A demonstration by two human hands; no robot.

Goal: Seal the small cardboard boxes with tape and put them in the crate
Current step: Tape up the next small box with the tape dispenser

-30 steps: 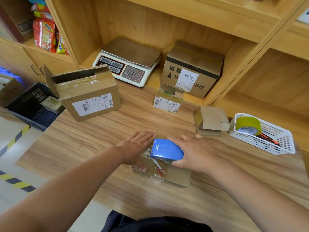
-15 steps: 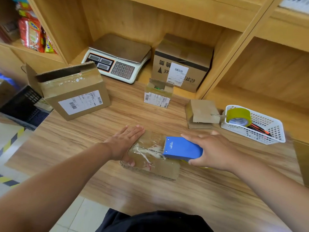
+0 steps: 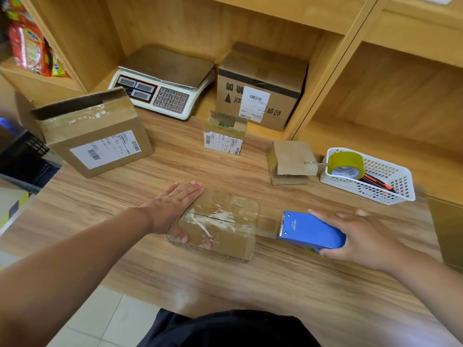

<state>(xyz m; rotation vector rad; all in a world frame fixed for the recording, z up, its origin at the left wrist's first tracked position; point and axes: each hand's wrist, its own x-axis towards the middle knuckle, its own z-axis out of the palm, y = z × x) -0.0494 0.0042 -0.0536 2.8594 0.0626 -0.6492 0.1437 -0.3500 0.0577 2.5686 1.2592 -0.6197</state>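
Observation:
A small flat cardboard box (image 3: 220, 226) lies on the wooden table (image 3: 225, 284) in front of me, its top glossy with tape. My left hand (image 3: 172, 209) presses flat on the box's left end, thumb over the near side. My right hand (image 3: 360, 236) grips a blue tape dispenser (image 3: 310, 230) just right of the box, and a strip of tape runs from the box's right edge to its blade. Two other small boxes stand farther back: one with a white label and open flaps (image 3: 224, 136) and a plain one (image 3: 289, 161). The dark crate (image 3: 22, 159) sits at the far left beyond the table.
A larger labelled box (image 3: 92, 136) with an open flap stands at the left. A weighing scale (image 3: 162, 81) and a bigger carton (image 3: 260, 86) sit in the shelf recess behind. A white basket (image 3: 390, 189) at the right holds a tape roll (image 3: 347, 165) and a cutter.
My right hand has drawn the blue dispenser rightward across the box top and past its right edge, laying tape. My left hand stayed pressing on the box's left end.

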